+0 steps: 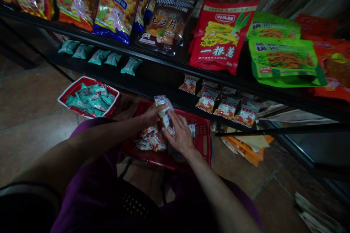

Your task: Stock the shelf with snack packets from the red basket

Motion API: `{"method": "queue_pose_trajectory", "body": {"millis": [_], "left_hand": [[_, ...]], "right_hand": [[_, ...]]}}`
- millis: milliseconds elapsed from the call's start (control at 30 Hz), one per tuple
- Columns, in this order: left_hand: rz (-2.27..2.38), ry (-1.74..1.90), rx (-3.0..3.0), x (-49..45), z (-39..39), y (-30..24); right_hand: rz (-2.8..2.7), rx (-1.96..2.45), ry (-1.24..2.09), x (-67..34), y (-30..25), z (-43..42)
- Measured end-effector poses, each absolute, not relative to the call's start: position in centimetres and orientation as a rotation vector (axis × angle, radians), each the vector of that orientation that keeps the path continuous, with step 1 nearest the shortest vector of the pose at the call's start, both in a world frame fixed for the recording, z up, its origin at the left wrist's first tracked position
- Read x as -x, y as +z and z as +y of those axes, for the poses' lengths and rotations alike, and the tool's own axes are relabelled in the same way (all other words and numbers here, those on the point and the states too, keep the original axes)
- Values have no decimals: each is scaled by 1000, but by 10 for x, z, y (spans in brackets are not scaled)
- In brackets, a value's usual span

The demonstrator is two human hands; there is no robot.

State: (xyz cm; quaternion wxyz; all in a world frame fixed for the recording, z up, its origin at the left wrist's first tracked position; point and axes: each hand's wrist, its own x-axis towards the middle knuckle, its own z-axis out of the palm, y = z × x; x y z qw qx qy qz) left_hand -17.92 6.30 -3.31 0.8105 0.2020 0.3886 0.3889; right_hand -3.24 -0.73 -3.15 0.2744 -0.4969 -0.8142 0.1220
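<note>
Above a red plastic basket (205, 142), my two hands meet on one small snack packet (164, 111) with a striped, crimped end. My left hand (153, 114) grips its left side, fingers bent against the wrapper. From the right, my right hand (179, 131) lies over the packet with its fingers curled round it. Several orange and white snack packets (154, 140) lie in the basket below; my right hand and forearm hide part of its contents.
A smaller red basket with a white rim (60, 99) holds teal packets (95, 100). The lower black shelf (161, 83) bears teal packets at left and orange-white ones (226, 109) at right. Larger snack bags (222, 40) line the upper shelf. Flattened packaging (251, 147) lies on the tiled floor.
</note>
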Motion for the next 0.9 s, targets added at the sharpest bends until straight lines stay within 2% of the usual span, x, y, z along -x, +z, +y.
{"method": "queue_pose_trajectory", "body": {"millis": [133, 300, 433, 533, 667, 900], "left_hand": [[785, 795, -345, 183, 69, -27], [745, 676, -433, 190, 69, -23], [726, 566, -597, 188, 61, -27], [702, 480, -767, 186, 55, -31], [716, 423, -881, 184, 50, -35], [650, 413, -888, 187, 43, -39]], "right_hand": [[-2012, 1300, 564, 35, -26, -12], [-1203, 1520, 730, 29, -29, 2], [-657, 1476, 1192, 18, -34, 18], [-556, 1413, 1403, 14, -33, 22], [-536, 1462, 1445, 14, -32, 22], [-432, 1498, 1285, 6, -37, 26]]}}
